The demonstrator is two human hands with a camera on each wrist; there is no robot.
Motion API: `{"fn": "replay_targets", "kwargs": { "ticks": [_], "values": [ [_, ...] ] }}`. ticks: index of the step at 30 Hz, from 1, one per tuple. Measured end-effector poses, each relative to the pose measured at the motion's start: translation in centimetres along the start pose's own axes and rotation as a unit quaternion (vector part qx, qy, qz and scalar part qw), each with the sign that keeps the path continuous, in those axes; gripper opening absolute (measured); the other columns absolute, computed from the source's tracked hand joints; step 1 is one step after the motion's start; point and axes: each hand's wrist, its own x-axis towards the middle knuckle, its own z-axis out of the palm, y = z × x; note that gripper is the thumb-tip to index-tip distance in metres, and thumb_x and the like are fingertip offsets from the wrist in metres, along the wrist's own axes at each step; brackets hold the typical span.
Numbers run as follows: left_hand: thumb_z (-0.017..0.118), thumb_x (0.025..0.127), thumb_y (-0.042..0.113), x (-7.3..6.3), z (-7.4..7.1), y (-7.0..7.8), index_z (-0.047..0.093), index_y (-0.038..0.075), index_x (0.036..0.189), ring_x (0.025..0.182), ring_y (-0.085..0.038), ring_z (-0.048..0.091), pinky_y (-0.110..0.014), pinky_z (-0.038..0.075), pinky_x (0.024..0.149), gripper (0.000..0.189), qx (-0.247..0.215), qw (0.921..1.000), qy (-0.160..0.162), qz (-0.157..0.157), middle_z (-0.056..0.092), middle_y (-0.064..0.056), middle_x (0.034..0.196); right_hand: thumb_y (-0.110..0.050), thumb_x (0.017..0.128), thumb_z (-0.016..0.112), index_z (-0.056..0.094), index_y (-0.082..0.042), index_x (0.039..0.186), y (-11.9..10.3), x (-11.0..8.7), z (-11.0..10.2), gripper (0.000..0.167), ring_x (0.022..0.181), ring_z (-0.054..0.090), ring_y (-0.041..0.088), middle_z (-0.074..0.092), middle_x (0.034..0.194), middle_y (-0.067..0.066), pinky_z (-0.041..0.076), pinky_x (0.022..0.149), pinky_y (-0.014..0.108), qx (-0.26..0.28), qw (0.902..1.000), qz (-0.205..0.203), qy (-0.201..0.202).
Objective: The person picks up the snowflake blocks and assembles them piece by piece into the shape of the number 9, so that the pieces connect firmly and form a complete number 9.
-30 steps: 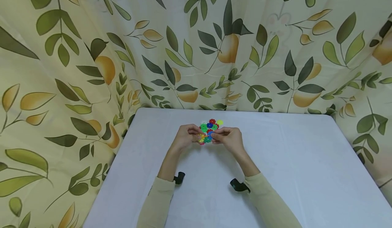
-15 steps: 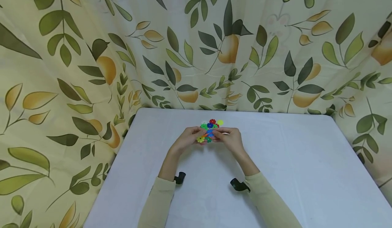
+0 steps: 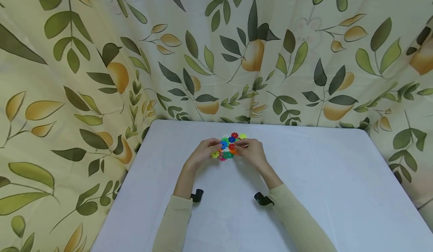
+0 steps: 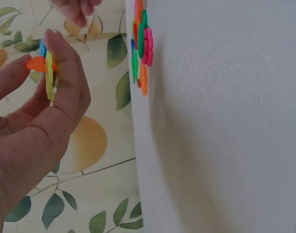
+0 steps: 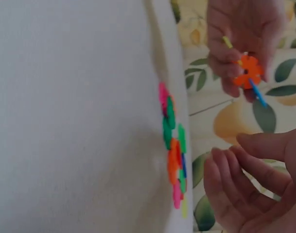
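My left hand [image 3: 202,153] pinches several joined flower-shaped plastic discs. They are a yellow disc [image 4: 49,80], an orange disc [image 5: 248,71] and a blue disc [image 5: 257,92], slotted together at angles. My right hand [image 3: 253,152] is apart from them, at the right of a pile of loose flower discs [image 3: 231,140]. In the right wrist view, the right hand's fingers [image 5: 225,167] are loosely bent, and nothing shows between thumb and fingertips. The pile holds red, green, blue, pink, orange and yellow discs, partly hidden behind the hands in the head view.
The pile lies on a white table [image 3: 304,192] towards its far edge. A curtain [image 3: 216,56] printed with leaves and fruit hangs behind the table and on its left. Black wrist cameras [image 3: 197,195] sit at both sleeve cuffs.
The hands, close together around the joined discs half a second ago, have separated. The blue disc has moved left with the left hand, and the right hand no longer touches it.
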Motion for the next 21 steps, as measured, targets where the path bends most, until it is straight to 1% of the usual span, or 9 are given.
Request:
{"fn": "replay_targets", "kwargs": {
  "ticks": [2, 4, 8, 12, 15, 18, 21],
  "values": [
    [0.060, 0.107, 0.022, 0.1, -0.1, -0.1, 0.064, -0.001, 0.127, 0.086, -0.019, 0.067, -0.029, 0.057, 0.080, 0.030, -0.015, 0.9999, 0.004, -0.003, 0.068, -0.025, 0.113, -0.017, 0.095, 0.078, 0.080, -0.002, 0.111, 0.1, 0.6, 0.4, 0.023, 0.079, 0.069, 0.025, 0.078, 0.097, 0.011, 0.056, 0.063, 0.032, -0.045, 0.9990, -0.005, -0.004],
    [0.061, 0.107, 0.022, 0.1, -0.1, -0.3, 0.064, 0.000, 0.124, 0.085, -0.017, 0.066, -0.028, 0.056, 0.078, 0.028, -0.025, 0.9996, 0.007, -0.008, 0.069, -0.019, 0.107, -0.020, 0.094, 0.078, 0.079, -0.003, 0.112, 0.3, 1.1, 0.9, 0.024, 0.080, 0.068, 0.024, 0.077, 0.098, 0.010, 0.055, 0.065, 0.033, -0.077, 0.9970, 0.000, -0.011],
    [0.061, 0.107, 0.023, 0.3, 0.3, -0.7, 0.064, 0.001, 0.120, 0.083, -0.017, 0.066, -0.029, 0.056, 0.077, 0.026, -0.039, 0.9990, 0.010, -0.020, 0.069, -0.012, 0.098, -0.022, 0.095, 0.077, 0.077, -0.004, 0.118, 1.0, 1.9, 1.5, 0.030, 0.083, 0.065, 0.024, 0.075, 0.101, 0.011, 0.056, 0.069, 0.036, -0.120, 0.9922, 0.018, -0.028],
    [0.061, 0.107, 0.024, 0.4, 0.6, -1.1, 0.065, 0.002, 0.117, 0.081, -0.016, 0.065, -0.029, 0.057, 0.077, 0.025, -0.033, 0.9991, 0.016, -0.021, 0.068, -0.010, 0.098, -0.027, 0.095, 0.078, 0.076, -0.005, 0.118, 1.5, 2.6, 1.8, 0.032, 0.080, 0.064, 0.023, 0.074, 0.098, 0.009, 0.055, 0.066, 0.035, -0.142, 0.9887, 0.030, -0.039],
    [0.061, 0.107, 0.024, 0.4, 0.6, -1.0, 0.066, 0.003, 0.115, 0.080, -0.017, 0.066, -0.030, 0.059, 0.076, 0.024, -0.031, 0.9992, 0.018, -0.019, 0.067, -0.009, 0.098, -0.028, 0.094, 0.079, 0.077, -0.006, 0.116, 1.5, 3.1, 2.0, 0.031, 0.079, 0.065, 0.022, 0.074, 0.094, 0.008, 0.054, 0.065, 0.035, -0.160, 0.9858, 0.027, -0.044],
    [0.060, 0.107, 0.024, 0.3, 0.5, -0.7, 0.066, 0.003, 0.114, 0.079, -0.021, 0.068, -0.035, 0.060, 0.077, 0.022, -0.029, 0.9993, 0.018, -0.014, 0.067, -0.009, 0.096, -0.028, 0.092, 0.081, 0.078, -0.008, 0.114, 1.4, 3.6, 2.2, 0.030, 0.083, 0.066, 0.023, 0.074, 0.094, 0.007, 0.055, 0.069, 0.038, -0.176, 0.9830, 0.021, -0.048],
    [0.059, 0.108, 0.023, 0.2, 0.2, -0.5, 0.066, 0.004, 0.113, 0.079, -0.024, 0.070, -0.038, 0.061, 0.079, 0.021, -0.027, 0.9994, 0.020, -0.012, 0.068, -0.010, 0.095, -0.026, 0.090, 0.084, 0.079, -0.008, 0.109, 1.1, 3.8, 2.3, 0.026, 0.087, 0.067, 0.024, 0.075, 0.095, 0.006, 0.057, 0.073, 0.040, -0.177, 0.9832, 0.019, -0.043]
  ]
}}
